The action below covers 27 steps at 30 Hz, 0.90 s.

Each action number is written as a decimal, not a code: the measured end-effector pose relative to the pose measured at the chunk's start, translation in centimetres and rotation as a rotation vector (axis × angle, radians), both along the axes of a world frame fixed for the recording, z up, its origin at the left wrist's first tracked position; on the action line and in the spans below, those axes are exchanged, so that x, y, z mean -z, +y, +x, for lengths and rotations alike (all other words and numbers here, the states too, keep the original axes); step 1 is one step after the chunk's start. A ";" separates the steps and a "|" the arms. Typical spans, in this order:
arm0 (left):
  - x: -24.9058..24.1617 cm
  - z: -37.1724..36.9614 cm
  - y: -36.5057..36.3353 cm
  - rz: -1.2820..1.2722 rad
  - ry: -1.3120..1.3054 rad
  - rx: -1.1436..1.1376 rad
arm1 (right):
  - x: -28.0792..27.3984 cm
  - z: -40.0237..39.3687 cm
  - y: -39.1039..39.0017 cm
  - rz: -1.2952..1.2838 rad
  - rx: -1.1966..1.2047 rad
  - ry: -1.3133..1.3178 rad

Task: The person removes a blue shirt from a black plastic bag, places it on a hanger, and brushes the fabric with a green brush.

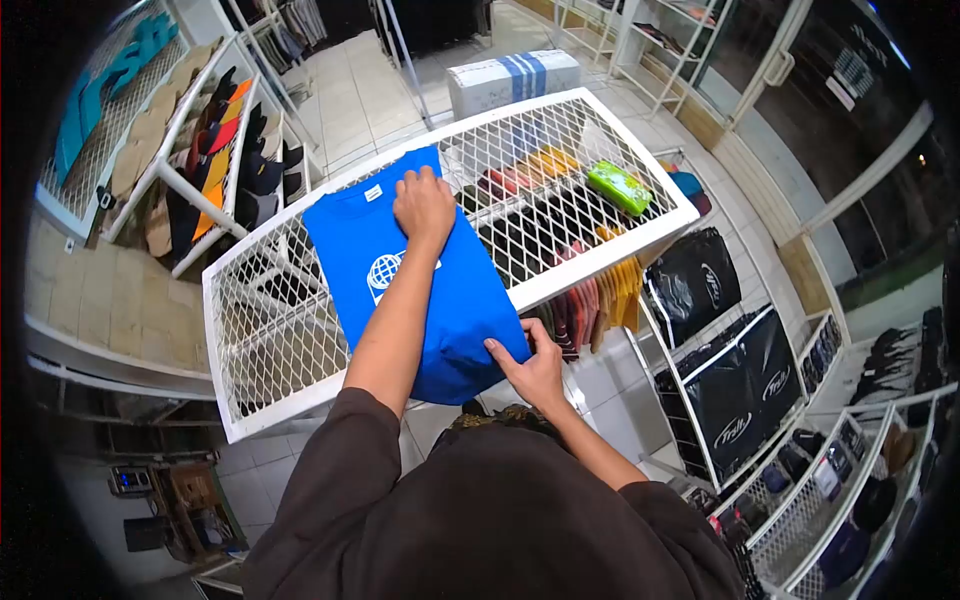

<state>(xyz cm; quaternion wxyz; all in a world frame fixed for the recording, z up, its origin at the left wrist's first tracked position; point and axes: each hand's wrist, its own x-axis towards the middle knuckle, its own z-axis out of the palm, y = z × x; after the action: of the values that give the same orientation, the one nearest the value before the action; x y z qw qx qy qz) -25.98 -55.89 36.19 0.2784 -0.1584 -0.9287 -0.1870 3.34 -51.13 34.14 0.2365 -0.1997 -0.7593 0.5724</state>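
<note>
Blue shirt (pixel 470 300) on mesh tabletop (pixel 565 282); left hand (pixel 425 207) half curled on it, right hand (pixel 537 372) loosely spread at edge, cannot tell if either grips; left forearm (pixel 392 325) covers some print (pixel 383 270); green pack (pixel 620 187) rightward, clothes (pixel 627 285) below

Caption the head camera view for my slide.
Left hand atop a blue globe-print T-shirt, right hand at its edge, on a white mesh table.

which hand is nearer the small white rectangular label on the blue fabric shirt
Left: the left hand rests on the shirt beside the label, on its right in the picture; the right hand is at the shirt's lower right edge, farther away.
</note>
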 end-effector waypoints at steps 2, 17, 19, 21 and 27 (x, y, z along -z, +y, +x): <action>0.2 -0.3 0.0 0.032 0.002 0.005 | -0.5 0.0 -0.1 0.023 -0.016 0.004; 0.4 -2.8 -14.9 1.341 -0.348 0.387 | -8.9 -9.2 -3.5 0.273 -0.511 0.273; 1.1 -2.4 -15.0 1.372 -0.363 0.365 | -9.3 -15.0 -1.9 0.261 -0.376 0.266; 0.9 -2.0 -14.6 1.433 -0.375 0.425 | -6.8 -21.8 0.0 0.209 -0.474 0.283; 1.1 -2.2 -14.7 1.425 -0.449 0.459 | -3.8 -31.5 -0.8 0.292 -0.615 0.083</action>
<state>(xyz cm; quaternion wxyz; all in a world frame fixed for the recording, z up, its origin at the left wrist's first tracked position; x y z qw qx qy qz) -28.14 -70.61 35.10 0.0725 -0.0879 -0.5627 -0.8188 -28.18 -51.97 37.91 0.1096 0.0981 -0.8477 0.5097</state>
